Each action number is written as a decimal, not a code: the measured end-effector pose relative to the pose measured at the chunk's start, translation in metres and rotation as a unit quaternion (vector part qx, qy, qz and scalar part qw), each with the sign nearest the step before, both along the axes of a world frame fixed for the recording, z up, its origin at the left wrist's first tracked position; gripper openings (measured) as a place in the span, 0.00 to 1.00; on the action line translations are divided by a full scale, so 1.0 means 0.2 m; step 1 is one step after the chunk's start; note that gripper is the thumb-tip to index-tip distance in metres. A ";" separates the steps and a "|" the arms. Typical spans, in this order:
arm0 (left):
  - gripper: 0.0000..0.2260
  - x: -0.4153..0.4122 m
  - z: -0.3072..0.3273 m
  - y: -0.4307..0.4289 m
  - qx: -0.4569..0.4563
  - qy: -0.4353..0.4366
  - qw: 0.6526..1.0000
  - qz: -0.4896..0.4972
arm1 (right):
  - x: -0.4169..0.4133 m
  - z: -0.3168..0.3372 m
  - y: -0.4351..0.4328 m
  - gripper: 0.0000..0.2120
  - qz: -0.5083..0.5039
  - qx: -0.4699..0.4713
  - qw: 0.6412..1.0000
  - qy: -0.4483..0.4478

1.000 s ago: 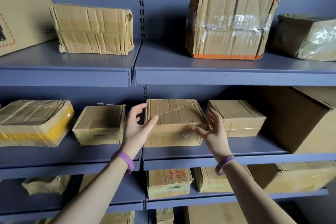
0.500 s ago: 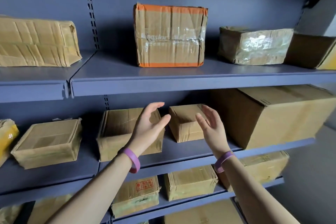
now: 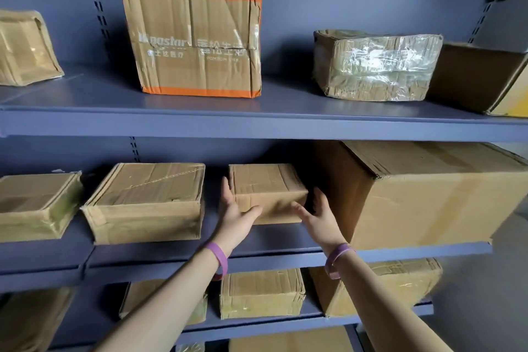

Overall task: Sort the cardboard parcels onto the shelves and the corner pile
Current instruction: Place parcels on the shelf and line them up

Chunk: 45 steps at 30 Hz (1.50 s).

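From the head camera, looking at the blue-grey shelving, the small parcel (image 3: 267,191) sits on the middle shelf (image 3: 271,238), pushed a little back from the front edge. It lies between a wider flat parcel (image 3: 145,203) on its left, with a gap between them, and a big carton (image 3: 423,197) on its right.

Both hands are up at the small parcel, one on each side. The left hand (image 3: 235,208) has its fingers straight along the parcel's left side, and its thumb reaches across the lower front face. The right hand (image 3: 320,217) is at the parcel's right front corner, in the dark gap beside the big carton. Its fingers are spread and straight, and its thumb points toward the front face. Neither hand is curled round the parcel, and the parcel rests flat on the shelf. Whether the right fingers actually touch the cardboard I cannot tell. Each wrist wears a purple band (image 3: 218,257).

On the upper shelf (image 3: 257,120) stand an orange-edged box (image 3: 197,37) and a parcel wrapped in shiny film (image 3: 374,66), well apart. Below the hands, more brown parcels (image 3: 261,293) line the lower shelf.
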<state>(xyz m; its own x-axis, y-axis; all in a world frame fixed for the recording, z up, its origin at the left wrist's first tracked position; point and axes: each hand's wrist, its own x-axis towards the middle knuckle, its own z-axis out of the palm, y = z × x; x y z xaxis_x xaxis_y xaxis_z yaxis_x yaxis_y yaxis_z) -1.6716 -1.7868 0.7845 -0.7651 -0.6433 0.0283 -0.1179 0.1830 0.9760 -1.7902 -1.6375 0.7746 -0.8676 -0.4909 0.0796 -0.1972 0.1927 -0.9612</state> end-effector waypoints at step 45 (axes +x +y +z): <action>0.37 0.70 0.14 0.20 0.077 0.109 0.990 0.038 | 0.58 0.04 0.22 0.50 0.105 -0.317 0.914 -0.230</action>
